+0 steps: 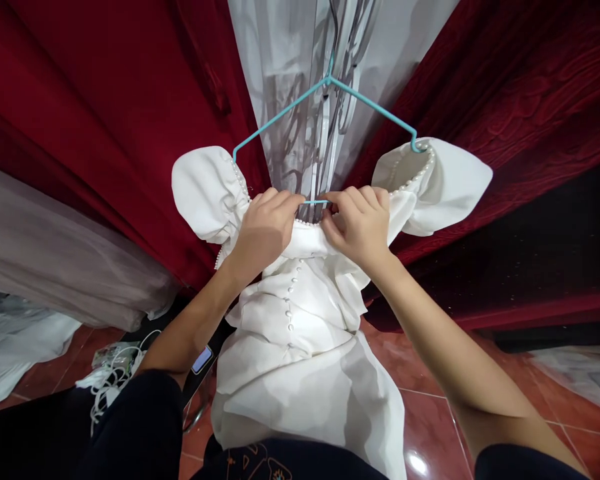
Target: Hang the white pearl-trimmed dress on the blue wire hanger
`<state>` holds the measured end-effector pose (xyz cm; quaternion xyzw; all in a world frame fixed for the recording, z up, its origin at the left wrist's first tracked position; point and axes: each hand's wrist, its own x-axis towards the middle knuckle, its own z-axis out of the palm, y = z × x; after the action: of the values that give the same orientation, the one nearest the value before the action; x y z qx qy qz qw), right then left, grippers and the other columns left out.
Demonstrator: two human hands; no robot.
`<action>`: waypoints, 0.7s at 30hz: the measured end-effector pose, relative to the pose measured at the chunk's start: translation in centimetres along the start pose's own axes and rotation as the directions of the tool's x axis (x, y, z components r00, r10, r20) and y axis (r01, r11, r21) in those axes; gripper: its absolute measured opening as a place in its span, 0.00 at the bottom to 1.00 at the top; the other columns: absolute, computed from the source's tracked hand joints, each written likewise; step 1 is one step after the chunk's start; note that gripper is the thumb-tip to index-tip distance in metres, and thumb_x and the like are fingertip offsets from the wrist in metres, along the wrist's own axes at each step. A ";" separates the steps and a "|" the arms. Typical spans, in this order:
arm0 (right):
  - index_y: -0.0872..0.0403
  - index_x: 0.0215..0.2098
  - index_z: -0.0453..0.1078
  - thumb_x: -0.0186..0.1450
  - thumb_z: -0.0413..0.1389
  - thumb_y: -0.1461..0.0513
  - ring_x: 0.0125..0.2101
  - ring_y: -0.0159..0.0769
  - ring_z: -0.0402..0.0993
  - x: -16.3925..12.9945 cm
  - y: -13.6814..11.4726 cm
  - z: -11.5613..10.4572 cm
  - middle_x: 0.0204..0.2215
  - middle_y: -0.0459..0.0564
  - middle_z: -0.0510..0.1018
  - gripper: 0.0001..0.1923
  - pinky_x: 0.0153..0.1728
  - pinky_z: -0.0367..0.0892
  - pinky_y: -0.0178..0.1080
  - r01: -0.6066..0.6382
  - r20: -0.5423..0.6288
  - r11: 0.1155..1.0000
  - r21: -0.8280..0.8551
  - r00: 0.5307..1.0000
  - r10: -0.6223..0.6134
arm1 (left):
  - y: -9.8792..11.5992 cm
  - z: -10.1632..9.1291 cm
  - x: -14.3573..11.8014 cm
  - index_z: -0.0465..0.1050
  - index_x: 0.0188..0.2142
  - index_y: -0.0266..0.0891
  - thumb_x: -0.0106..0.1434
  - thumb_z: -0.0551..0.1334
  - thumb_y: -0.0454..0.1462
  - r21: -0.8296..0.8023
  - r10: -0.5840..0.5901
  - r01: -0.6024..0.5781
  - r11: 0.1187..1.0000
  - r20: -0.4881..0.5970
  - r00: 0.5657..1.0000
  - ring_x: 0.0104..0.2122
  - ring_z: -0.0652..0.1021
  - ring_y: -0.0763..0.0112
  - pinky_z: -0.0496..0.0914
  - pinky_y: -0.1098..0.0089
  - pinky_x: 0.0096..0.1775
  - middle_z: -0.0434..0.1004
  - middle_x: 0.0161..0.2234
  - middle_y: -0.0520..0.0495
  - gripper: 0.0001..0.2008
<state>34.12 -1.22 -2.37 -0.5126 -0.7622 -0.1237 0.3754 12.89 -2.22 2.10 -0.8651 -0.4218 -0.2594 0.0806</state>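
A white dress (305, 333) with puffed sleeves, a pearl-trimmed neckline and a row of small buttons hangs on a turquoise wire hanger (365, 100) in front of me. My left hand (263, 230) grips the top edge of the dress at the neckline, left of centre. Just right of centre, my right hand (360, 227) pinches the same edge, with its fingers by the hanger's lower bar. The two hands almost touch. The hanger's hook goes up in front of a sheer grey curtain (280, 60).
Dark red curtains (105, 113) hang on both sides. A pale grey fabric (45, 260) drapes at the left. On the red tiled floor (430, 427) lie white cables (115, 373) and a phone (201, 360). White cloth (10, 347) lies at the far left.
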 end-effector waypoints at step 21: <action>0.50 0.52 0.75 0.75 0.50 0.57 0.45 0.47 0.71 0.0 -1.6 -0.9 0.40 0.52 0.80 0.15 0.57 0.60 0.53 -0.049 -0.011 0.998 0.041 0.999 0.050 | -6.2 -2.3 0.4 0.73 0.54 0.47 0.73 0.56 0.31 -0.285 -0.317 0.192 0.939 -0.505 0.802 0.55 0.82 0.62 0.75 0.60 0.59 0.80 0.52 0.48 0.15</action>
<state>33.13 -2.41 -1.42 -0.5229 -0.7493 -0.1021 0.3934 7.44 1.21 3.77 -0.6940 -0.4630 -0.5476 0.0651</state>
